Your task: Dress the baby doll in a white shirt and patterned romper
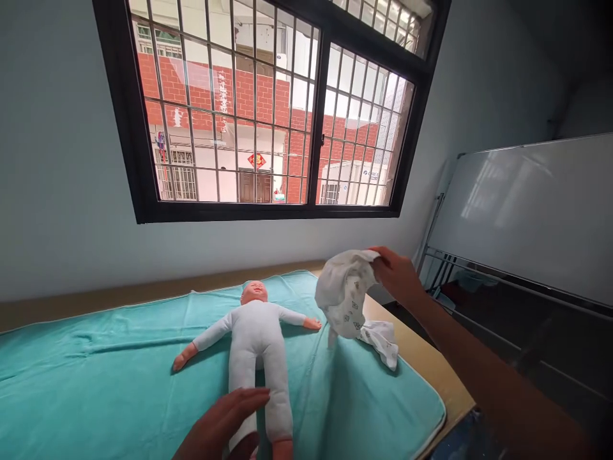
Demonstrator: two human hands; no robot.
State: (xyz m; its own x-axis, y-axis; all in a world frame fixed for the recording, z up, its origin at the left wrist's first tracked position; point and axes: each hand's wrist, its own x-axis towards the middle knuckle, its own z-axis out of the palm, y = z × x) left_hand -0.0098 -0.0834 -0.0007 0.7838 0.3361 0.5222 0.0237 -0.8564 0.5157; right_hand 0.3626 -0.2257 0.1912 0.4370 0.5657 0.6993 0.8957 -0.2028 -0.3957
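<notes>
A baby doll (258,332) with a white cloth body lies on its back, arms spread and its head toward the window. My right hand (395,271) pinches the upper edge of a white baby garment (347,294) with small printed figures, lifted above the blanket to the right of the doll. More white printed cloth (383,342) rests below it on the blanket; whether it is part of the same garment I cannot tell. My left hand (225,421) is over the doll's lower legs, fingers stretched out and thumb apart, holding nothing. It hides part of one leg.
A turquoise blanket (119,370) covers most of the wooden table (426,364), whose right edge shows. Behind is a wall with a barred window (268,115). A whiteboard on a metal frame (531,211) stands to the right, beyond the table.
</notes>
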